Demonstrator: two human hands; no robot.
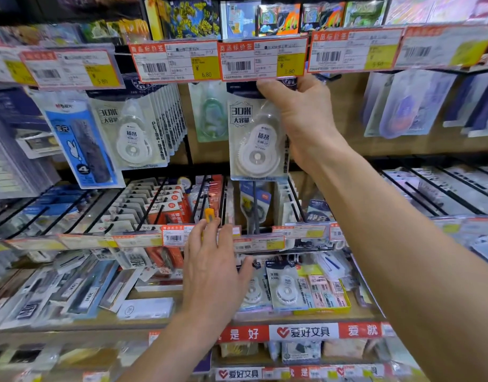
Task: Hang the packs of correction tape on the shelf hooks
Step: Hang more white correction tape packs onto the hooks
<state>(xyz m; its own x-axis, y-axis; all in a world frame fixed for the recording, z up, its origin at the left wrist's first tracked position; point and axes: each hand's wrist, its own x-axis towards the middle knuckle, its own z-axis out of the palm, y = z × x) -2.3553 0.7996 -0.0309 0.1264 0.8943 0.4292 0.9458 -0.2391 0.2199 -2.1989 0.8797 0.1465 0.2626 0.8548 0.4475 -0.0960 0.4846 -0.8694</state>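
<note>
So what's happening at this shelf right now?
A person is restocking stationery. The right hand holds a pack of correction tape by its top edge, up under the price tags, where the hook would be. The left hand reaches, open, toward more packs lying on the lower shelf.

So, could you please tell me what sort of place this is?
Most likely a stationery shop aisle: price tags with barcodes line the shelf edges, correction tape packs hang on hooks, and pens lie below.

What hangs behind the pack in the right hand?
Left of the held pack, further back, hangs a greenish pack. The right hand and pack cover anything directly behind.
</note>
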